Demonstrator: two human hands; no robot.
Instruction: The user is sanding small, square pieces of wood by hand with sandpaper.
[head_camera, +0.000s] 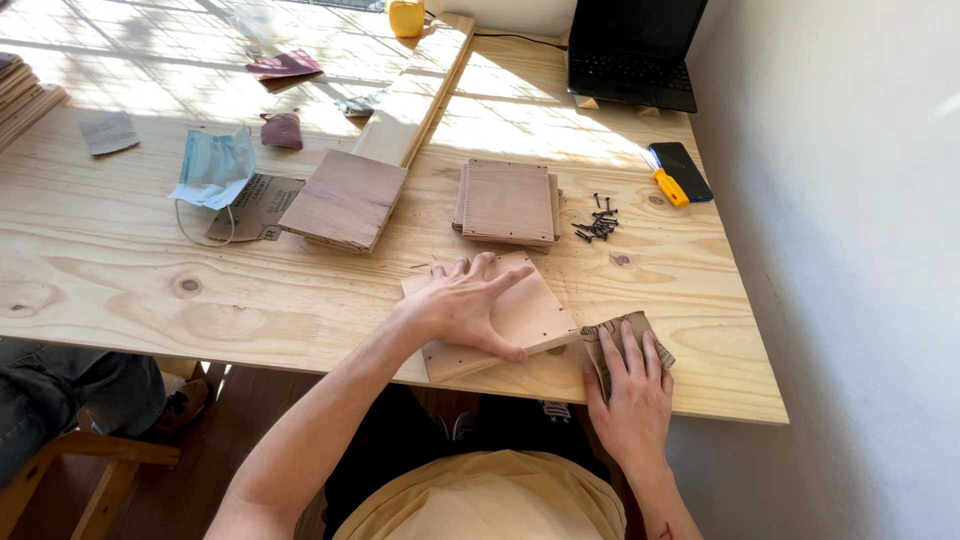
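Observation:
My left hand (465, 303) lies flat with fingers spread on a square wooden board (535, 315) near the table's front edge, pressing it down. My right hand (630, 385) rests on a folded piece of brown sandpaper (620, 328) that touches the board's right edge. The board shows small holes along its near edge.
A stack of similar boards (507, 202) and a pile of black screws (598, 225) lie beyond. Another board (345, 198), a blue face mask (213, 165), sandpaper pieces (283, 130), a yellow-handled tool (670, 186), a phone (683, 165) and a laptop (633, 50) sit on the plywood table (120, 260). A wall stands at right.

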